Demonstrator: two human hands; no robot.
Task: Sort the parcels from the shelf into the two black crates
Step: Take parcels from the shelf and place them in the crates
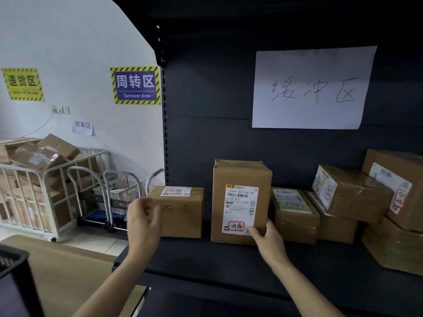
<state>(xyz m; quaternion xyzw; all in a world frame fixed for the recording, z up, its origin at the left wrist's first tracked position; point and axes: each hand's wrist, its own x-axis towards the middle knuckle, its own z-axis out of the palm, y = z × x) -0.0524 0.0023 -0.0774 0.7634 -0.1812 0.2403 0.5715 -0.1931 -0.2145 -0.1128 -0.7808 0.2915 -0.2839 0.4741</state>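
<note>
Right hand [269,240] pinches the tall brown parcel [239,176] with a white label [240,209]; left hand [143,223] grip wide.

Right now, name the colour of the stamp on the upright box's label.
Red stamp on the white label of the upright box; head view.

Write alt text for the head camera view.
A person's right hand grips the lower right corner of an upright parcel on a dark shelf, while the left hand is at the lower parcel to its left. More parcels lie to the right.

Left hand [143,223] loose, right hand [267,239] clasped.
</note>
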